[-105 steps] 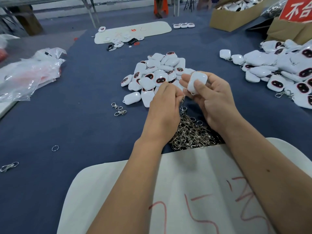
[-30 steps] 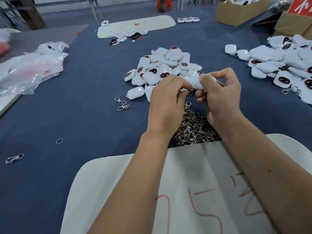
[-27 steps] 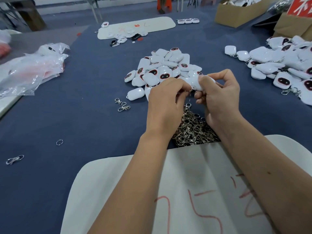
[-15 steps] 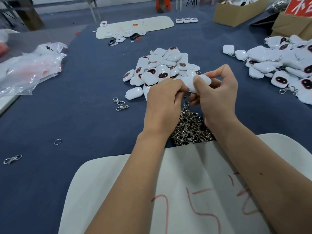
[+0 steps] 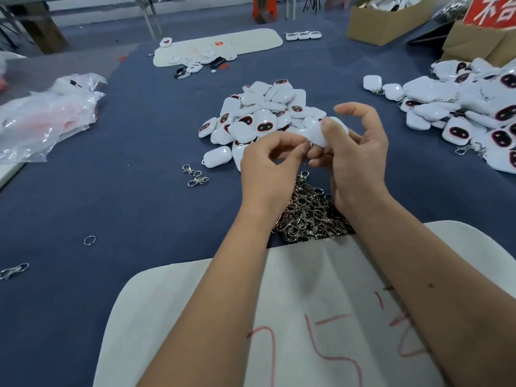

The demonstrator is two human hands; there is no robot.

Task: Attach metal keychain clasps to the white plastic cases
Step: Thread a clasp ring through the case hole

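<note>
My right hand (image 5: 358, 155) holds a white plastic case (image 5: 317, 135) between thumb and fingers, above the blue table. My left hand (image 5: 269, 163) pinches a small metal ring of a clasp (image 5: 307, 141) at the case's lower left edge. The rest of that clasp is hidden by my fingers. A heap of metal clasps (image 5: 310, 216) lies under both hands. Behind them sits a pile of white cases with dark red-rimmed faces (image 5: 262, 115).
A second pile of cases with clasps (image 5: 474, 113) lies at the right. Two loose clasps (image 5: 195, 175), a ring (image 5: 89, 240) and another clasp (image 5: 14, 270) lie to the left. Plastic bags (image 5: 47, 115) far left, white pad (image 5: 307, 317) near me, cardboard boxes (image 5: 385, 20) at back.
My hands have drawn slightly apart and the right thumb and forefinger have spread. The case now shows more plainly, with the ring at its edge.
</note>
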